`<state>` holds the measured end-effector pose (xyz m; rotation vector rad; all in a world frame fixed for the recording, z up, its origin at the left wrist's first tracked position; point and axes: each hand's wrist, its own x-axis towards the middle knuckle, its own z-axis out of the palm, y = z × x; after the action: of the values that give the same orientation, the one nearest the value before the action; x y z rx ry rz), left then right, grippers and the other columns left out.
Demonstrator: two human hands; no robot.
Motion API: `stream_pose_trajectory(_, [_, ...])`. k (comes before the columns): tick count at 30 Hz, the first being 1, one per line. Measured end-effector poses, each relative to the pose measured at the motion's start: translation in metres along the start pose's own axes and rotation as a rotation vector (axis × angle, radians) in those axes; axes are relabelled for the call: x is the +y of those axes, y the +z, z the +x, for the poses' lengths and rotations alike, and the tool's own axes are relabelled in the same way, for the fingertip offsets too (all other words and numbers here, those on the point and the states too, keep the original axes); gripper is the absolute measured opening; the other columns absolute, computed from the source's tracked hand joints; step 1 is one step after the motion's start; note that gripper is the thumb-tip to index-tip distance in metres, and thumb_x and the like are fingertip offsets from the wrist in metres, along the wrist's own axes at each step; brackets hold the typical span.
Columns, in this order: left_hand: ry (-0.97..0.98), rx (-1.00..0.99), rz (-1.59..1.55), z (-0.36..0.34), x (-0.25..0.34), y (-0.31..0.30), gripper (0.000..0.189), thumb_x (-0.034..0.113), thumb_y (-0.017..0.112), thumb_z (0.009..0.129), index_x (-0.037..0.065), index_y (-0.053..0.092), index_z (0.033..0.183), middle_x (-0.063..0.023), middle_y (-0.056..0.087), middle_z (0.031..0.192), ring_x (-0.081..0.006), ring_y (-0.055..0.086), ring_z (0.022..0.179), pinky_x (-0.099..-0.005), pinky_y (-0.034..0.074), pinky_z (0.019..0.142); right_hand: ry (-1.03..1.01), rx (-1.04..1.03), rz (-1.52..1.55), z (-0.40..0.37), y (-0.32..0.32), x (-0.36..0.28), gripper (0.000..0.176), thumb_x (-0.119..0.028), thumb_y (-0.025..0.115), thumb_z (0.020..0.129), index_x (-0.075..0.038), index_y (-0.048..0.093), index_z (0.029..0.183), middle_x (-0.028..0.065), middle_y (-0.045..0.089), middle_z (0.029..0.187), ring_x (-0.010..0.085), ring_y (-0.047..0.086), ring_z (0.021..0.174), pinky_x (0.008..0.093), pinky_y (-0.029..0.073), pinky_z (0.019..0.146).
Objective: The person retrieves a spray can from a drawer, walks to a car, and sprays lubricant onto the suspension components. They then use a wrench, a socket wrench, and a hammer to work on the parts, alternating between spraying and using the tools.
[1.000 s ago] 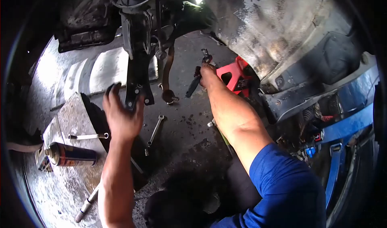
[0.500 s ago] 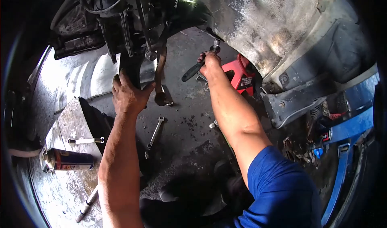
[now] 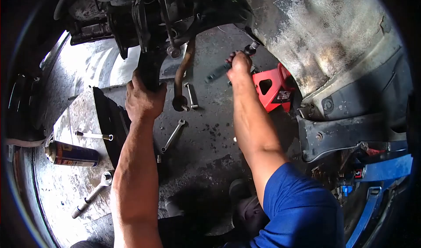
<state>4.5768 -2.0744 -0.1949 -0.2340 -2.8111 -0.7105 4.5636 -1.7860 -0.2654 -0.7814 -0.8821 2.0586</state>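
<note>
Clearly, both hands are occupied under the raised vehicle. The left hand is spread moderately wide around the lower end of a dark metal arm, fingers along its left side and thumb on its right, with the metal between them. How firmly it presses cannot be told, since the back of the hand hides the palm.

The right hand is closed narrowly around a dark-handled tool. The handle runs out of the fist toward the near left, slightly blurred, and a head with a bright metal end sticks out on the far right, close to the edge of the worn wheel-arch panel. Whether that end touches the panel cannot be told.

Just right of this hand, a red stand is on the floor. Between the two hands hangs a rusty curved rod, its lower end carrying a dark round joint with a short stud; the left hand is near it but apart.

On the floor lie a small wrench just right of the rod, an open-ended wrench nearer, and a small socket nearer still. To the left, on a worn light board, a spray can lies on its side, with a double-ended wrench on its far side and a long ratchet on its near side.
</note>
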Motion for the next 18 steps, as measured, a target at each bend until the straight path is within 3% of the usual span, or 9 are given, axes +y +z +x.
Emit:
stream_pose_trajectory(3, [-0.007, -0.008, -0.018, -0.002, 0.002, -0.004, 0.091, 0.042, 0.074, 0.069, 0.011, 0.029, 0.141, -0.0218, 0.051, 0.123, -0.0389, 0.052, 0.115, -0.0464, 0.044, 0.096, 0.188, -0.247, -0.179, 0.005, -0.05, -0.032, 0.009, -0.015, 0.051, 0.091, -0.007, 0.049, 0.086, 0.0015, 0.049, 0.066, 0.0125, 0.045, 0.05, 0.0298, 0.042, 0.048])
stream_pose_trajectory(6, [-0.024, 0.0, -0.028, 0.0, 0.005, -0.006, 0.093, 0.041, 0.075, 0.067, 0.009, 0.028, 0.141, -0.0233, 0.051, 0.122, -0.0394, 0.052, 0.115, -0.0464, 0.045, 0.095, 0.462, -0.515, -0.156, 0.015, -0.086, -0.076, 0.012, -0.019, 0.051, 0.092, -0.01, 0.049, 0.084, -0.0011, 0.047, 0.064, 0.0097, 0.042, 0.05, 0.0291, 0.04, 0.048])
stream_pose_trajectory(7, [-0.043, -0.029, -0.011, 0.003, 0.005, -0.007, 0.094, 0.041, 0.075, 0.067, 0.008, 0.027, 0.141, -0.0236, 0.052, 0.121, -0.0399, 0.053, 0.114, -0.0465, 0.045, 0.095, 0.451, -0.483, -0.248, 0.006, -0.084, -0.084, 0.015, -0.02, 0.051, 0.092, -0.01, 0.049, 0.081, -0.0011, 0.046, 0.063, 0.0095, 0.042, 0.049, 0.0284, 0.039, 0.047])
stream_pose_trajectory(11, [-0.05, -0.088, 0.015, 0.005, 0.003, -0.01, 0.097, 0.04, 0.076, 0.066, 0.006, 0.025, 0.141, -0.0239, 0.053, 0.119, -0.041, 0.055, 0.112, -0.0468, 0.045, 0.094, 0.279, -0.344, -0.105, 0.018, -0.07, -0.04, 0.015, -0.017, 0.054, 0.091, -0.009, 0.049, 0.079, 0.0014, 0.05, 0.064, 0.0111, 0.043, 0.048, 0.0291, 0.039, 0.047])
stream_pose_trajectory(16, [-0.009, -0.168, -0.069, 0.016, -0.004, -0.013, 0.098, 0.042, 0.078, 0.063, -0.001, 0.028, 0.137, -0.0273, 0.055, 0.119, -0.0408, 0.056, 0.111, -0.0447, 0.046, 0.094, 0.124, -0.235, -0.299, -0.012, -0.069, -0.045, 0.014, -0.018, 0.056, 0.088, -0.005, 0.054, 0.092, 0.0057, 0.06, 0.072, 0.0173, 0.055, 0.056, 0.0333, 0.049, 0.052])
stream_pose_trajectory(18, [0.032, -0.212, -0.162, 0.025, -0.01, -0.014, 0.093, 0.042, 0.081, 0.061, -0.005, 0.037, 0.128, -0.0293, 0.058, 0.117, -0.0386, 0.058, 0.11, -0.0419, 0.047, 0.093, 0.251, -0.267, -0.199, -0.042, -0.073, -0.046, 0.019, -0.02, 0.06, 0.086, -0.008, 0.055, 0.099, 0.0052, 0.061, 0.076, 0.0188, 0.057, 0.06, 0.0337, 0.05, 0.053])
